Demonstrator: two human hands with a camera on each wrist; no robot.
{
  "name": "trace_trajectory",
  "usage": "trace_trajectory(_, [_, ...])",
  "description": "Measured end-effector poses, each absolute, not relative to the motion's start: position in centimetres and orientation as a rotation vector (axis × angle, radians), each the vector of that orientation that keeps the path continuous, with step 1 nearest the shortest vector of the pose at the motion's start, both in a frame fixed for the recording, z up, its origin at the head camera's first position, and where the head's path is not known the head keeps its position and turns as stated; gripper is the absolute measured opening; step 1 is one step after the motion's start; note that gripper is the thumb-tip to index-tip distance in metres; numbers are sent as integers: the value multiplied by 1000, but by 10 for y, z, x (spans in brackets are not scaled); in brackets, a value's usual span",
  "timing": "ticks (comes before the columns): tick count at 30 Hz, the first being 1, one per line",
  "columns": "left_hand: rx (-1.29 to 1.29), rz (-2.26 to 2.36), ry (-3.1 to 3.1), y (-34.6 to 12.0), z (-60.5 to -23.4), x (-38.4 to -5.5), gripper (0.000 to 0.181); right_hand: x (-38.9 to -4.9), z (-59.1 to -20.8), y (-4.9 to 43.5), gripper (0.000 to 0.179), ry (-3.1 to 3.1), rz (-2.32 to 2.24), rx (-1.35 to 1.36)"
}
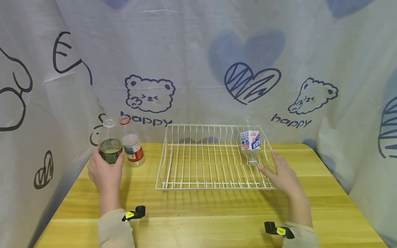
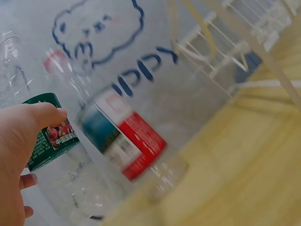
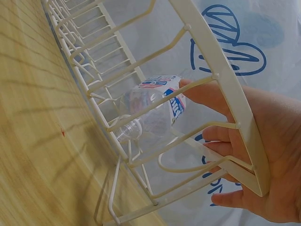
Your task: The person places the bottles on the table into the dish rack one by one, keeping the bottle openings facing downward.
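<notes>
My left hand grips a clear plastic bottle with a green label, upright and uncapped, at the table's left. In the left wrist view the thumb lies across the green label. Right beside it stands a second clear bottle, with a red and white label and a red ring at its neck. A third clear bottle, with a blue and white label, is neck down at the right end of a white wire rack. My right hand, fingers spread, is at that end of the rack, by its rail in the right wrist view.
The rack, with rows of upright wires, stands in the middle of a light wooden table. A pale curtain with printed bears and hearts hangs behind the table and along both sides.
</notes>
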State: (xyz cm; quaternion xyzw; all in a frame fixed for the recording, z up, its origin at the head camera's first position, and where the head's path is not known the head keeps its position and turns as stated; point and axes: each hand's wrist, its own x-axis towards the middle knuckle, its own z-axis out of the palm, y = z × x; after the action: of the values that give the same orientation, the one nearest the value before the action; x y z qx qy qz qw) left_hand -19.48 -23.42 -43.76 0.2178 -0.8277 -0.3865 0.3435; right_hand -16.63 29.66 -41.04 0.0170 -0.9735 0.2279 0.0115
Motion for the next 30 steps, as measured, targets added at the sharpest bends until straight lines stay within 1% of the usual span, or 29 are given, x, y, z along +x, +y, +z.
trace_trajectory(7, [446, -945, -2065, -220, -411, -188, 71, -166, -411, 296, 95, -3041, 713, 45])
trace_trajectory(15, [238, -871, -1966, -199, -387, -183, 65, -167, -410, 296, 94, -3049, 724, 38])
trace_trajectory(24, [23, -783, -1938, -171, -375, -182, 64, -166, -410, 297, 95, -3043, 744, 38])
trace_trajectory(30, [-68, -744, -1994, -149, -374, -184, 68, -165, -410, 296, 95, -3044, 747, 33])
